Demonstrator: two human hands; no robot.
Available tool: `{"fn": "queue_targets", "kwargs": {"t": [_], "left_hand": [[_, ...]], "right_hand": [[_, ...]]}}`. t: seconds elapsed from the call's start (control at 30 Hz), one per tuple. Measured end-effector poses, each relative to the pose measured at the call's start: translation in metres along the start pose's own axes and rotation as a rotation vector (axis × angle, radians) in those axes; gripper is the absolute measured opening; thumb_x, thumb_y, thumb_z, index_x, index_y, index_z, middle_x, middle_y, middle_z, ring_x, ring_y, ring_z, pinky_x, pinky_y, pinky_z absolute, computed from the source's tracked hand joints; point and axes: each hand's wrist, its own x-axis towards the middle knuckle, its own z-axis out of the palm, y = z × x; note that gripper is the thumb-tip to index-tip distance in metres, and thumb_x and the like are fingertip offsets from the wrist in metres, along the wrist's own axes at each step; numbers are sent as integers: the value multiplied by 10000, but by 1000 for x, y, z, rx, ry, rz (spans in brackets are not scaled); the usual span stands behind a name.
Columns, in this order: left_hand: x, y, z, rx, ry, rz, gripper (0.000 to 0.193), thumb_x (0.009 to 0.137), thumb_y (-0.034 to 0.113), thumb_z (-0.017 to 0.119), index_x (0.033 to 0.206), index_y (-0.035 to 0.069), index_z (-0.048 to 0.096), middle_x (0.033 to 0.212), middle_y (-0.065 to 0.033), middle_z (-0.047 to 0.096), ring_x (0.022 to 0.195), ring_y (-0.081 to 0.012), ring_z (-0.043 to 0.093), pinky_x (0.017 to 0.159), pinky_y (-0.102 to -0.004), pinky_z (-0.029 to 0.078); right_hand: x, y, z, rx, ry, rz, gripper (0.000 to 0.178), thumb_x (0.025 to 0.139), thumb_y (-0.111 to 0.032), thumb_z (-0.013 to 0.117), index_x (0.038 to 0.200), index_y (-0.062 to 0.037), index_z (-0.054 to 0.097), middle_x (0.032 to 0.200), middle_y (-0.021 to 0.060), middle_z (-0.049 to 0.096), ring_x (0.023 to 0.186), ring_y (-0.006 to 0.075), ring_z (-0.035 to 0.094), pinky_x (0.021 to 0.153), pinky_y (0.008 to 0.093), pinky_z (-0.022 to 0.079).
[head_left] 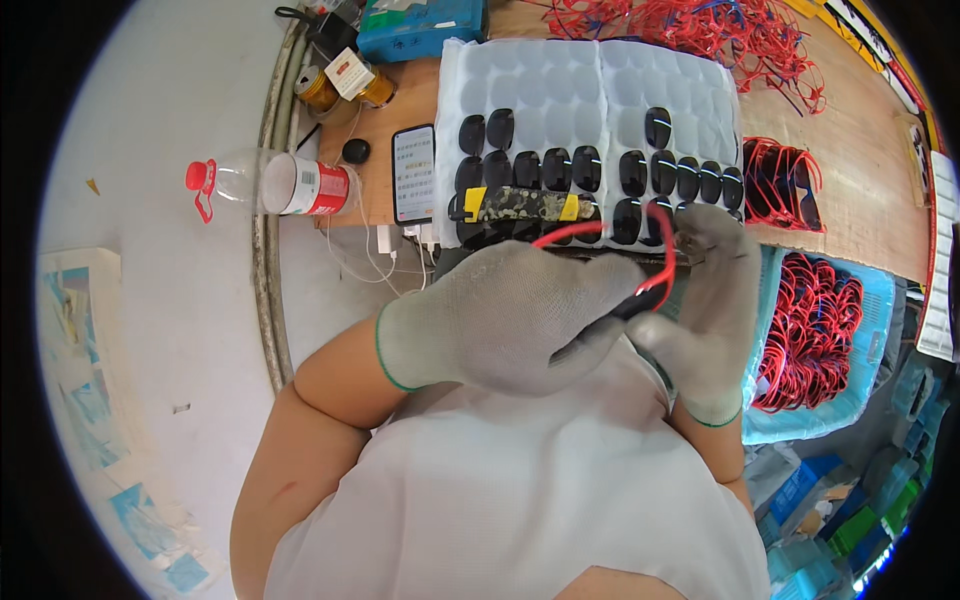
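Observation:
My left hand (520, 310), in a thin grey glove, grips a pair of red-framed glasses (657, 283) with a dark lens, held in front of my chest. Its red arms stick up past the fingers. Close on the right is my gloved right hand (710, 300), thumb beside the lens and fingers stretched upward, apart from the thumb. Just beyond both hands a white moulded tray (520, 75) carries rows of dark lenses (588, 169). Across its near rows lies a dark speckled bar (525, 205) with yellow bands.
Right of the tray stand several red-framed glasses (780, 185); below them a blue crate (875, 320) holds many more. Red frames (690, 35) are heaped at the back. On the left are a phone (413, 175), a plastic bottle (270, 183), jars (318, 90) and a blue box (420, 28).

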Motion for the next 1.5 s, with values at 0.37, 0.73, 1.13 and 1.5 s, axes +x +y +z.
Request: {"fn": "queue_targets", "kwargs": {"t": [0.37, 0.73, 1.13, 1.5], "left_hand": [[44, -156, -56, 482, 299, -589, 385, 870, 350, 694, 1024, -3, 705, 897, -187, 706, 837, -297, 696, 773, -372, 532], [45, -156, -43, 149, 422, -618, 387, 831, 292, 749, 1054, -16, 679, 892, -129, 681, 811, -220, 669, 732, -333, 521], [9, -43, 44, -1191, 229, -258, 211, 938, 105, 681, 1074, 12, 550, 893, -84, 652, 718, -115, 612, 637, -261, 524], [-7, -55, 50, -1510, 186, -232, 280, 935, 302, 706, 1064, 68, 622, 895, -34, 647, 668, -86, 568, 570, -229, 454]], "right_hand": [[3, -16, -16, -316, -266, 11, 218, 859, 24, 550, 1051, 87, 632, 848, 135, 688, 742, 208, 654, 818, 340, 546], [-26, 16, -13, 130, -296, -75, 526, 860, 136, 449, 1360, 35, 321, 1172, 235, 632, 1070, 249, 648, 942, 374, 510], [-25, 15, -4, -179, -139, 117, 301, 897, 7, 561, 1185, 87, 523, 880, 121, 711, 782, 130, 677, 738, 272, 547], [-20, 4, -4, -207, -324, 70, 178, 914, -28, 529, 996, 60, 660, 747, 101, 694, 634, 166, 659, 589, 283, 510]]}}
